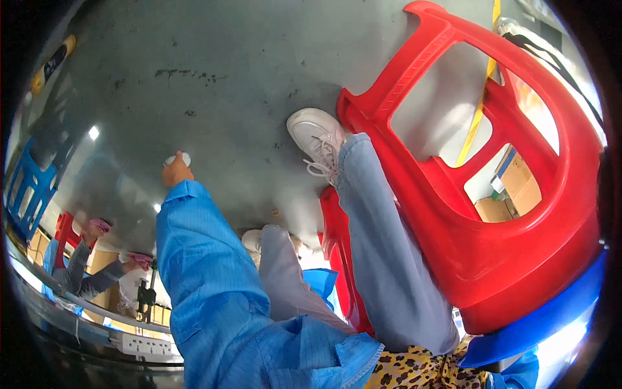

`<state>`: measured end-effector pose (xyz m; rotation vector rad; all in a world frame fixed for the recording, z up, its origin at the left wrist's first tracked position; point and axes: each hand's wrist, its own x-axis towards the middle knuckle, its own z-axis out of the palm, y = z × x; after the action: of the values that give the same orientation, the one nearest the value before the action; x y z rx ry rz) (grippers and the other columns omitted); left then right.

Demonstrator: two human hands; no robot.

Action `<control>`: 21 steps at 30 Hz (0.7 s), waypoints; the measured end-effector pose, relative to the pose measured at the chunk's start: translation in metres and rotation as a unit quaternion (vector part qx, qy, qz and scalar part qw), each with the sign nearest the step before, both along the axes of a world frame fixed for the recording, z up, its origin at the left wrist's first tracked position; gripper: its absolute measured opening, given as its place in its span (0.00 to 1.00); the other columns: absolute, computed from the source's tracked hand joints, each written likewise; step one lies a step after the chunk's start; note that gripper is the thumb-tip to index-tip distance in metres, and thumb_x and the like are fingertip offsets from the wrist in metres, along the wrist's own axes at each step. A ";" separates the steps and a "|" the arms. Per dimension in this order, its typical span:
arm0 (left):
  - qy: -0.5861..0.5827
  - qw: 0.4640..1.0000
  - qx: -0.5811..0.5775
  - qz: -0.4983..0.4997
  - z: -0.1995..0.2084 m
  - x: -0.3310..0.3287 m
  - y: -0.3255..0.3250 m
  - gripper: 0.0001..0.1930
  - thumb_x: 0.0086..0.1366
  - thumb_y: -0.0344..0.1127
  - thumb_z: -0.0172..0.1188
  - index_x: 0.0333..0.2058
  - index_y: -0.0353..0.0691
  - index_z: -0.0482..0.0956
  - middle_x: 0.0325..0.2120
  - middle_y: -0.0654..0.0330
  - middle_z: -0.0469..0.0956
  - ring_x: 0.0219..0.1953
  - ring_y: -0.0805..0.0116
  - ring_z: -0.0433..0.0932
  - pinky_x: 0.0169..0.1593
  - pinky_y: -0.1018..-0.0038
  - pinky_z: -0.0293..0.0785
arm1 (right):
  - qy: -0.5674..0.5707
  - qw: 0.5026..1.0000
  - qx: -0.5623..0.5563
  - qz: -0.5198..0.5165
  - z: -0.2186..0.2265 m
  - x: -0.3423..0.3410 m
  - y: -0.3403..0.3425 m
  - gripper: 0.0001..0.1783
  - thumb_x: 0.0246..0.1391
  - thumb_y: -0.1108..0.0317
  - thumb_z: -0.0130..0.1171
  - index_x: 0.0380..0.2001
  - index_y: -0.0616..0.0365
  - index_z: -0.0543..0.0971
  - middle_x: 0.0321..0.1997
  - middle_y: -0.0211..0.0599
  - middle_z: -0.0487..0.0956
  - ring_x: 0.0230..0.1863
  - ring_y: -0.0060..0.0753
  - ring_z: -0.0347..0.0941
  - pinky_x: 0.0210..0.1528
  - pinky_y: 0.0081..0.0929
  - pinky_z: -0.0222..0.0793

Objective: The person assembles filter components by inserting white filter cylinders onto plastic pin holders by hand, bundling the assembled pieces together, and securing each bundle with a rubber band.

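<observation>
My left arm, in a blue sleeve, stretches forward over the grey floor (246, 58). At its end my left hand (176, 172) is closed around a small white object; rounded white bits of it show at the top of the fist, and its kind cannot be made out. My right hand is out of view; only some blue cloth shows at the lower right. Nearest on my right is a large red plastic stool (492, 259) with wide openings, beside my leg in light blue trousers and a pale lace-up shoe (315, 137).
Blue plastic (544, 318) curves below the red stool. An open cardboard box (520, 185) shows through its opening, near a yellow floor line (471, 139). At left are a blue stool (29, 188), another person's legs with pink footwear (100, 225), and a white socket strip (146, 345).
</observation>
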<state>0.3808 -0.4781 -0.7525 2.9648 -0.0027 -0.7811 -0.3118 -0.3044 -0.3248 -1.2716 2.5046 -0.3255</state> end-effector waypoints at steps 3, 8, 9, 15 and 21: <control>0.010 0.995 -0.066 0.081 -0.008 0.036 0.016 0.23 0.52 0.48 0.70 0.33 0.31 0.80 0.35 0.52 0.81 0.34 0.63 0.81 0.32 0.67 0.79 | -0.013 0.999 -0.017 -0.036 -0.006 0.008 0.007 0.40 0.47 0.56 0.64 0.61 0.61 0.63 0.68 0.61 0.54 0.67 0.62 0.51 0.66 0.57 0.40; 0.021 0.980 -0.093 0.172 -0.034 -0.015 0.049 0.21 0.51 0.43 0.70 0.37 0.31 0.80 0.36 0.52 0.81 0.34 0.61 0.81 0.35 0.67 0.79 | -0.005 0.998 -0.010 -0.061 0.012 -0.003 0.010 0.40 0.48 0.56 0.63 0.61 0.61 0.63 0.68 0.61 0.54 0.67 0.62 0.51 0.67 0.57 0.39; 0.010 0.980 -0.099 0.170 -0.033 -0.006 0.059 0.21 0.51 0.43 0.70 0.37 0.31 0.80 0.36 0.52 0.81 0.34 0.61 0.81 0.35 0.67 0.79 | -0.019 0.997 -0.017 -0.070 0.007 -0.006 0.009 0.39 0.48 0.57 0.63 0.61 0.61 0.63 0.68 0.61 0.54 0.67 0.62 0.51 0.67 0.57 0.39; 0.101 0.965 -0.241 0.001 -0.003 -0.066 0.096 0.18 0.53 0.32 0.66 0.41 0.28 0.78 0.41 0.52 0.79 0.41 0.58 0.79 0.41 0.64 0.77 | -0.084 0.989 -0.044 -0.110 0.009 -0.038 0.005 0.39 0.49 0.57 0.62 0.61 0.62 0.63 0.68 0.61 0.53 0.68 0.61 0.50 0.67 0.57 0.38; 0.142 0.847 -0.424 0.287 0.102 -0.203 -0.005 0.13 0.56 0.22 0.60 0.42 0.31 0.74 0.41 0.53 0.78 0.44 0.59 0.78 0.47 0.67 0.77 | -0.135 0.972 -0.118 -0.151 0.009 -0.081 -0.008 0.38 0.50 0.57 0.62 0.61 0.62 0.63 0.69 0.62 0.53 0.68 0.61 0.50 0.68 0.57 0.36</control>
<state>0.1775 -0.4827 -0.6506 1.8430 0.4176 -0.8209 -0.3929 -0.3122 -0.3154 -0.8463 2.4684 -0.8309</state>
